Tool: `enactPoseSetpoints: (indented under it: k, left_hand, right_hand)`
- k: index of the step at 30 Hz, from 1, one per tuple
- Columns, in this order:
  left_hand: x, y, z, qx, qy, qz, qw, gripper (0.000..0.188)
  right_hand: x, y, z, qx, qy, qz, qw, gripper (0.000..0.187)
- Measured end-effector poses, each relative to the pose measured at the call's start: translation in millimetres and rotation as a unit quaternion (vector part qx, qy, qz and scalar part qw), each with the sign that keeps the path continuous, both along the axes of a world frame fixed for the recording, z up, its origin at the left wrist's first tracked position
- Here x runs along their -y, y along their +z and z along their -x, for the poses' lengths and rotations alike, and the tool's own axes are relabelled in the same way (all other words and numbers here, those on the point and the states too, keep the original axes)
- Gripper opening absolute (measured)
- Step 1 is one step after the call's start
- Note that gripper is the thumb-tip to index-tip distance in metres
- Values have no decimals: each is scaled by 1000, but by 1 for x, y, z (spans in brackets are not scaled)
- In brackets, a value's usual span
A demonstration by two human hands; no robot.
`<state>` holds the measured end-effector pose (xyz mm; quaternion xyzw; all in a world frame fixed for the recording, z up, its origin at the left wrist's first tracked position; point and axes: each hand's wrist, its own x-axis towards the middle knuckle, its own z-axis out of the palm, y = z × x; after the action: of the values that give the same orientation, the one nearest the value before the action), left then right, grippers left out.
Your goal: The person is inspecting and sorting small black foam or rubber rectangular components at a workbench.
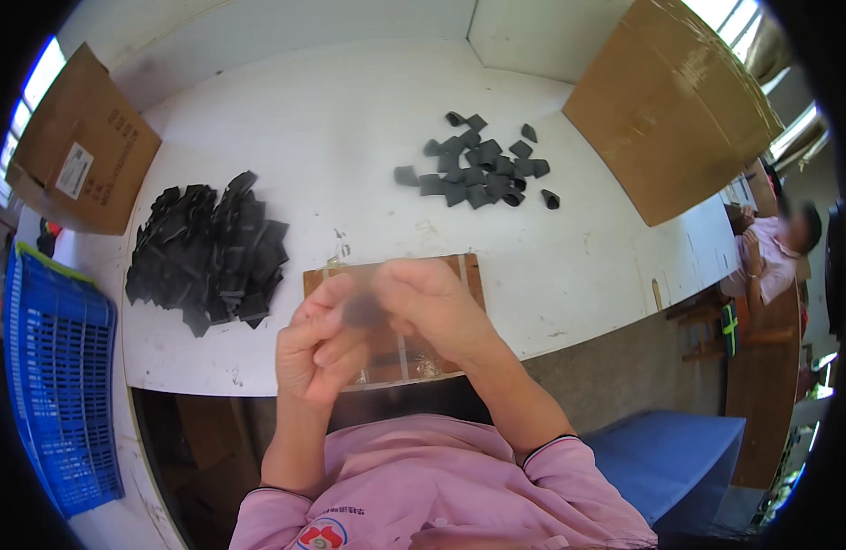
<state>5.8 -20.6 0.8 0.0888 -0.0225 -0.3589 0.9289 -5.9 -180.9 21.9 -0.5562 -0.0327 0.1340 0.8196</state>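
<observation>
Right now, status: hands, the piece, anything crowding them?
Left hand and right hand together above brown board, pinching small dark piece, blurred. Black pile left, grey pile ahead, both apart. Nothing in the way.

Dark piece blurred between hands; brown board partly hidden.

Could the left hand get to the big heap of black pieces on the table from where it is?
Probably yes. The left hand is raised near the big black heap, with only bare white table between them, though it is pinching a small dark piece together with the right hand.
</observation>
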Motion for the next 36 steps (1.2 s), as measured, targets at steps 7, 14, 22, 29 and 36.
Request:
enactPoseSetpoints:
  k: [7,14,22,29,36]
  left_hand:
    - [9,-3,9,158,143,-216,953,28]
    - [15,28,-1,486,315,-470,666,37]
    - [27,22,6,297,372,-352,806,5]
    - [25,23,16,171,367,-326,854,9]
    - [21,18,14,250,354,-329,839,10]
  right_hand:
    - [-3,-14,-3,20,-4,-22,1000,23]
    - [2,-8,12,256,-234,215,913,19]
    - [-12,8,15,421,-253,408,770,30]
    - [-10,-2,7,442,-256,383,770,17]
    - [-12,-10,8,423,-280,341,791,15]
